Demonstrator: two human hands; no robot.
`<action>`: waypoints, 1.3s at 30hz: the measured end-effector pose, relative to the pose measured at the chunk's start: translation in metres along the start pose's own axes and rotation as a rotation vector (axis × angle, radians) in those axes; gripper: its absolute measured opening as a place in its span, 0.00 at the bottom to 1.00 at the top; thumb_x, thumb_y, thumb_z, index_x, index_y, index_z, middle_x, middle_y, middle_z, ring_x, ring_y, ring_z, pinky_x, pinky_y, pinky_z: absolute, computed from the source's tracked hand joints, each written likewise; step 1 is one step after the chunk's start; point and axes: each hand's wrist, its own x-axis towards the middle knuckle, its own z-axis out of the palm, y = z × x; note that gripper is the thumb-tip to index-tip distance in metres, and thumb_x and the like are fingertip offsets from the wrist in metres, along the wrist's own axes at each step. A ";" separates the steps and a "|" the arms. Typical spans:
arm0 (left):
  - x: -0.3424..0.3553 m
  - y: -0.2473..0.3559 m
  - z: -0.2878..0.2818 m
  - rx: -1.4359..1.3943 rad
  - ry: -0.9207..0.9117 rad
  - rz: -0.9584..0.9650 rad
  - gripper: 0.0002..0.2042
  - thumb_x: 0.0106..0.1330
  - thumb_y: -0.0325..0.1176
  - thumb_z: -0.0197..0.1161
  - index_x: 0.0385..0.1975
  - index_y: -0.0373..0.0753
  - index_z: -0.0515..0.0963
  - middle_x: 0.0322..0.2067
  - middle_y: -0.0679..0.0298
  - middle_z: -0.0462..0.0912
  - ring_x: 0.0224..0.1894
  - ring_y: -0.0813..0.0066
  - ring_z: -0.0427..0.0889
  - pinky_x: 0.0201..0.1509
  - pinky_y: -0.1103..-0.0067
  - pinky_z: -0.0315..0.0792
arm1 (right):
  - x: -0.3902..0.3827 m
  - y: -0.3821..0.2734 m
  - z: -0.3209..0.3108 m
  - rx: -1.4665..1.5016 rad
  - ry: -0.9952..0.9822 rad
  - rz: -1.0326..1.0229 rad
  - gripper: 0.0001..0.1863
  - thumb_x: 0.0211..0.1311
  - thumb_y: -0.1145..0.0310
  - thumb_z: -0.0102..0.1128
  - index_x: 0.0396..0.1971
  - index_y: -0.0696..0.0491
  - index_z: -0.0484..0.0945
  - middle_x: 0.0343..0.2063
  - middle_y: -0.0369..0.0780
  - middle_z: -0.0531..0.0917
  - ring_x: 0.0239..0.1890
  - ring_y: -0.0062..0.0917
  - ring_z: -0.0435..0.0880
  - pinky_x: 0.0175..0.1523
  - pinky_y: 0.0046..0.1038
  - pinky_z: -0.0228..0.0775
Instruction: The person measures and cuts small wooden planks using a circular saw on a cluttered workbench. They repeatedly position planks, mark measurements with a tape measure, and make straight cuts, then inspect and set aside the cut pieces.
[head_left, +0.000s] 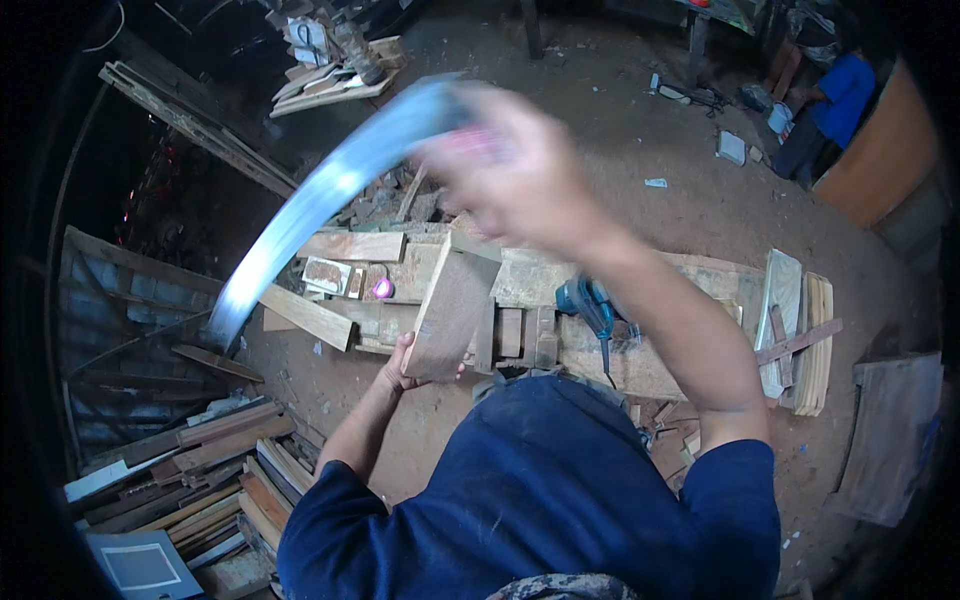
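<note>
My right hand (500, 175), blurred by motion, is raised above the bench, closed on the red handle of a long, pale metal blade (300, 220). The blade sweeps down to the left; its exact kind is unclear in the blur. My left hand (400, 365) grips the lower end of a thick wooden block (450, 305), which is held tilted upward over the wooden workbench (650, 355). A teal power tool (595, 310) with a cord lies to the right of the block. Wood offcuts and a small pink round object (382, 288) are on the bench's left part.
Stacked boards (230, 445) fill the lower left, beside a leaning metal sheet panel (130, 340). Loose planks (800, 330) lie at the bench's right end. A person in a blue shirt (835, 105) is at the upper right by an orange panel (870, 150). A board pile (330, 85) stands at the back.
</note>
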 end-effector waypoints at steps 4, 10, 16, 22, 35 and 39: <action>0.018 -0.041 0.003 -0.248 -0.085 0.111 0.59 0.41 0.67 0.75 0.73 0.39 0.62 0.61 0.40 0.74 0.55 0.37 0.79 0.59 0.45 0.74 | -0.084 0.089 -0.141 -0.059 0.937 0.282 0.21 0.73 0.56 0.63 0.58 0.48 0.73 0.27 0.33 0.79 0.19 0.13 0.75 0.20 0.18 0.65; 0.020 -0.034 0.023 -0.318 -0.218 0.144 0.58 0.41 0.67 0.75 0.73 0.38 0.62 0.59 0.40 0.75 0.53 0.36 0.80 0.58 0.48 0.75 | -0.309 0.285 -0.293 -0.246 1.609 0.380 0.08 0.76 0.67 0.47 0.46 0.55 0.70 0.22 0.37 0.74 0.17 0.23 0.73 0.19 0.27 0.65; 0.013 -0.019 -0.020 0.172 0.260 0.058 0.56 0.46 0.62 0.75 0.72 0.33 0.61 0.61 0.45 0.76 0.58 0.53 0.81 0.65 0.63 0.74 | -0.443 0.349 -0.305 -0.609 1.710 0.728 0.30 0.69 0.66 0.55 0.68 0.61 0.64 0.39 0.51 0.84 0.39 0.40 0.86 0.42 0.41 0.79; 0.013 0.001 -0.005 1.768 1.132 0.237 0.55 0.39 0.57 0.81 0.67 0.33 0.66 0.52 0.43 0.77 0.55 0.42 0.77 0.62 0.57 0.71 | -0.360 0.288 -0.193 -1.532 0.954 0.385 0.24 0.68 0.65 0.65 0.60 0.60 0.76 0.58 0.50 0.79 0.56 0.37 0.81 0.62 0.37 0.71; 0.122 -0.120 -0.004 0.568 0.800 0.276 0.46 0.60 0.51 0.76 0.67 0.24 0.60 0.55 0.47 0.75 0.58 0.59 0.76 0.65 0.67 0.70 | -0.181 0.356 -0.034 0.099 0.173 0.925 0.32 0.69 0.68 0.68 0.69 0.58 0.68 0.58 0.41 0.81 0.59 0.25 0.79 0.62 0.29 0.74; 0.150 -0.105 -0.033 0.282 0.870 0.335 0.37 0.68 0.51 0.70 0.67 0.29 0.67 0.59 0.51 0.77 0.56 0.67 0.78 0.63 0.73 0.72 | -0.211 0.353 -0.086 0.062 -0.220 1.065 0.36 0.67 0.65 0.70 0.71 0.58 0.67 0.60 0.39 0.80 0.59 0.23 0.80 0.64 0.28 0.72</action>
